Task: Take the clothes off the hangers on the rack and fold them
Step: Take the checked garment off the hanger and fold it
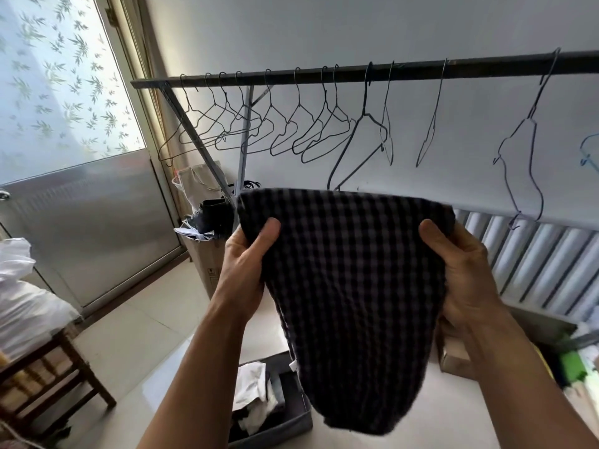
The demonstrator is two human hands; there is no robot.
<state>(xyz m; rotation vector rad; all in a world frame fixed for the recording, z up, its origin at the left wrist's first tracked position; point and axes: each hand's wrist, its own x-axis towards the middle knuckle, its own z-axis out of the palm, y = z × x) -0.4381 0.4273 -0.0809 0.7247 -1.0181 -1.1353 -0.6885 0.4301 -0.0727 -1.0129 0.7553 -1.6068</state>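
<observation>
Checked garment held up below the rack

The dark checked garment [350, 286], folded over and tapering downward, hangs between both hands: left hand [246, 260] and right hand [460, 264] each grip a top corner, beneath the rail [324, 76] of bare wire hangers [291, 131].

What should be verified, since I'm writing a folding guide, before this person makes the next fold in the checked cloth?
1. Both hands hold the checked garment: ok; the left hand and the right hand pinch its top corners.
2. Garment free of its hanger: ok; no wire shows in it.
3. Layers lined up: cannot tell; only the near face shows.
4. Hangers on the rail bare: ok for those in view.
5. Room in the grey bin below: cannot tell; the garment hides part of it.
</observation>
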